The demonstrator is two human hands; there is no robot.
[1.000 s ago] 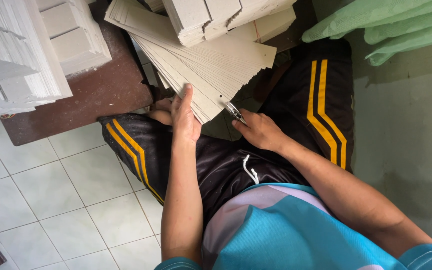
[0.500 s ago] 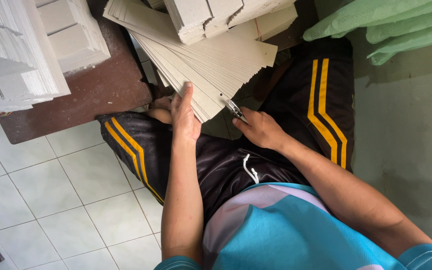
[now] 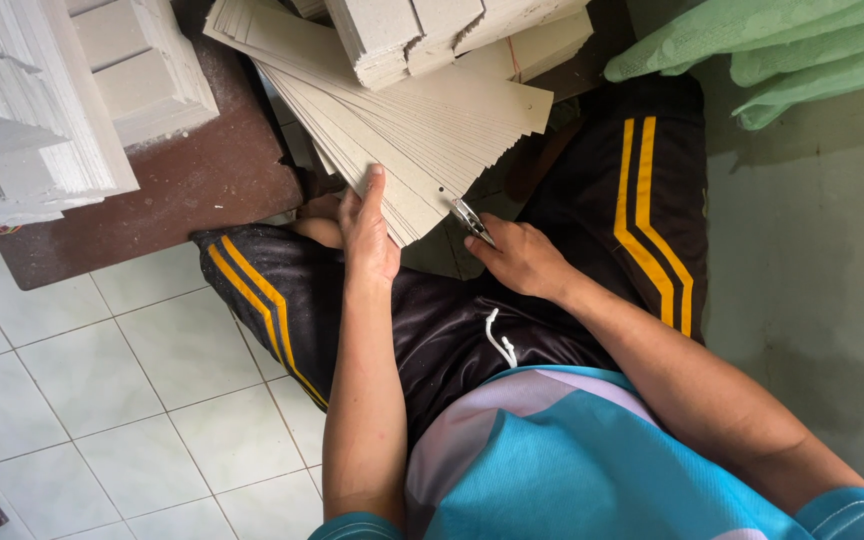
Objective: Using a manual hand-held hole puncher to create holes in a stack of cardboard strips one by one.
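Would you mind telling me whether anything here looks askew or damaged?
The grey card strips under the left hand are fanned out unevenly, ends staggered rather than squared. Nothing looks torn or spilled.

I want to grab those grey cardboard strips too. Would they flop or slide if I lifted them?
The strips look thin and long, so a single one would probably bend a little. They lie fanned out and loose, so the pile would likely slide apart. The left hand presses flat on them, perhaps to stop that, while the right hand holds a small metal tool.
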